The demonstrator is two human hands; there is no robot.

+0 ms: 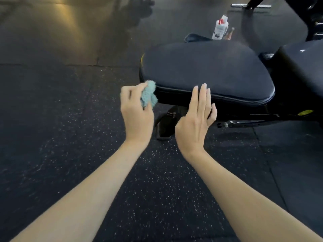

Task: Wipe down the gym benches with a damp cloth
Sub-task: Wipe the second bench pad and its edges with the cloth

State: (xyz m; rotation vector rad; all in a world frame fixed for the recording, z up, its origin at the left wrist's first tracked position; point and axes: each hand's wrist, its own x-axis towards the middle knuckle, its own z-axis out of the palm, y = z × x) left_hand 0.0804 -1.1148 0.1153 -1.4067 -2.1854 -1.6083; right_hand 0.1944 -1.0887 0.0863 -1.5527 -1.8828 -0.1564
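A black padded bench seat (206,70) fills the middle right of the head view, with a second black pad (302,63) behind it at the right edge. My left hand (138,110) grips a bunched light blue fluffy cloth (148,95) just off the seat's near left corner. My right hand (195,116) is held flat with straight fingers against the seat's near side edge, fingertips reaching the top rim.
Dark speckled rubber floor (70,137) lies all around. A white spray bottle (220,28) with a red top stands on the floor behind the seat. The bench's black frame and foot (166,123) run under the pad. More black equipment (297,14) stands at the top right.
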